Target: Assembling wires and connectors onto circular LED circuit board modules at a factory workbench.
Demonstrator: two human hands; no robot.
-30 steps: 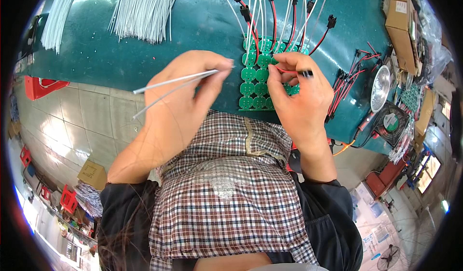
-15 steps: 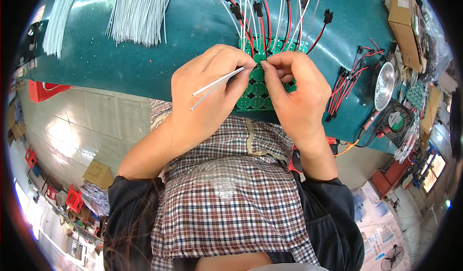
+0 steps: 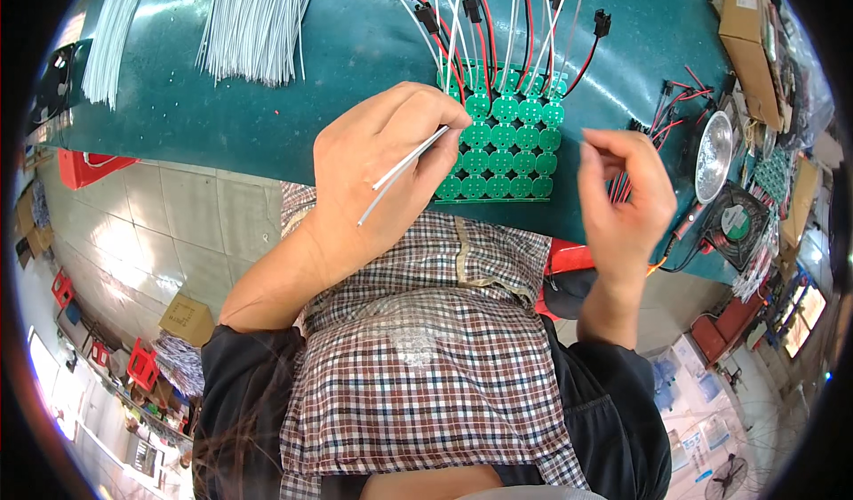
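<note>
Head view: the green worktop (image 3: 267, 118) carries a panel of round green circuit boards (image 3: 502, 149) at its near edge, close for fine work. Red, black and white leads (image 3: 498, 29) fan away from you, clear of both hands. Your left hand (image 3: 382, 176) pinches white wires (image 3: 404, 169), tips at the panel. Your right hand (image 3: 626, 193) hovers beside it, fingertips pinched; what they grip is unclear.

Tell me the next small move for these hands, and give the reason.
Probably bring the right hand back over the green panel of round circuit boards: it hovers apart to the right, while the left hand holds thin white wires at the panel's edge.
</note>
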